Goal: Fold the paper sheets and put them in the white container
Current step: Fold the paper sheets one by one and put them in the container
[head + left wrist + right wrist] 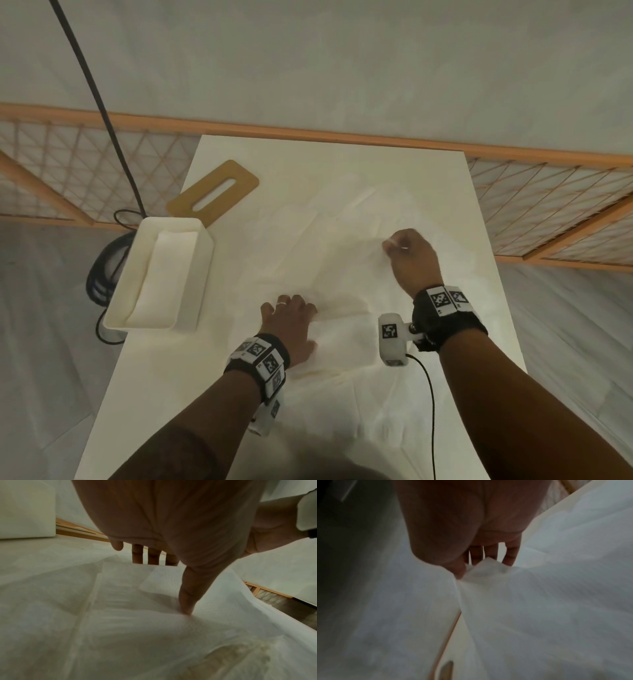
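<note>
Thin white paper sheets point(308, 246) lie spread and creased across the white table point(164, 387). My left hand point(291, 318) lies flat on the near sheet, fingers straight, its thumb point(188, 599) pressing the paper point(120, 615) down. My right hand point(407, 253) is raised farther back on the right and pinches a bunched edge of a paper sheet point(481, 569) between thumb and fingers, lifting it. The white container point(202, 274) stands at the table's left edge, open on top, with folded white paper lying inside it.
A flat tan lid with a long slot point(212, 192) lies behind the container. A black cable point(99, 102) hangs down at the left to a coil on the floor. A wooden lattice fence point(548, 205) runs behind the table.
</note>
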A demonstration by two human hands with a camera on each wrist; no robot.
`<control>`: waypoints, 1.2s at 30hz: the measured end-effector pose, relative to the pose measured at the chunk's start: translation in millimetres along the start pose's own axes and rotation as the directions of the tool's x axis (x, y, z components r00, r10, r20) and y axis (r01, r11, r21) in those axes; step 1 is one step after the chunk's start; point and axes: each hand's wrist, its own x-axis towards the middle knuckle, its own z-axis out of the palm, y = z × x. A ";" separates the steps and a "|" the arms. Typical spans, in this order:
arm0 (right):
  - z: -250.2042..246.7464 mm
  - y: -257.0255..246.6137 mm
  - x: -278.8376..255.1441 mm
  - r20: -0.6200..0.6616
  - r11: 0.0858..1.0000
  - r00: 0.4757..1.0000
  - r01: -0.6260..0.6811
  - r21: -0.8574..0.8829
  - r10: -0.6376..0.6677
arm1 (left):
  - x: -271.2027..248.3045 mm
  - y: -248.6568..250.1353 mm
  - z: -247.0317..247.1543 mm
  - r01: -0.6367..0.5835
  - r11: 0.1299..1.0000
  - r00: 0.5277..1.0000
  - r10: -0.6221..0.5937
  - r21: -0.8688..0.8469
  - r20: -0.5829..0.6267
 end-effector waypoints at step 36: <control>11.4 4.4 -54.2 0.700 0.696 0.644 -0.654 0.295 0.309 | 1.0 -46.9 -49.4 0.035 -0.486 0.950 -0.256 -0.873 0.180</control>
